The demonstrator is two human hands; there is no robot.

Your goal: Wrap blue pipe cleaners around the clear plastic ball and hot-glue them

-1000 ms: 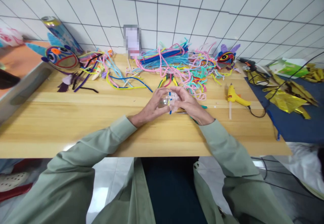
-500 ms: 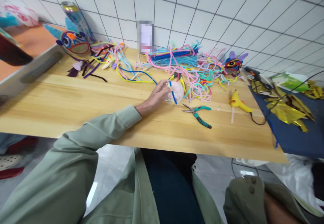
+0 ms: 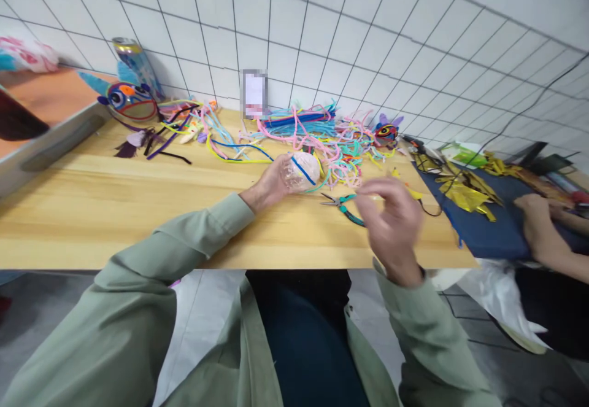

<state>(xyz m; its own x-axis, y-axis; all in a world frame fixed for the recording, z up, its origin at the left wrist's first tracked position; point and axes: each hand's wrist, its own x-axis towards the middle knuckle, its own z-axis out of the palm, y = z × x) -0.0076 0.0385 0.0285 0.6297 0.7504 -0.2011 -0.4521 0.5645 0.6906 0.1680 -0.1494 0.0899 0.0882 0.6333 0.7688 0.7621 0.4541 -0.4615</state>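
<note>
The single head-worn camera looks forward and down from above and behind the fingers (image 3: 391,191), far enough back to frame both sleeves (image 3: 197,235), the wooden table (image 3: 138,229) around the fingers and the tiled wall (image 3: 294,38) beyond them.

No text could be read — markings on the can (image 3: 142,67) were blurred, and the phone (image 3: 255,93) was pixelated.

Sage-green jacket (image 3: 227,358), front open; long, creased sleeves (image 3: 131,296), matching cuffs (image 3: 234,212); dark navy garment (image 3: 313,345) beneath.
</note>
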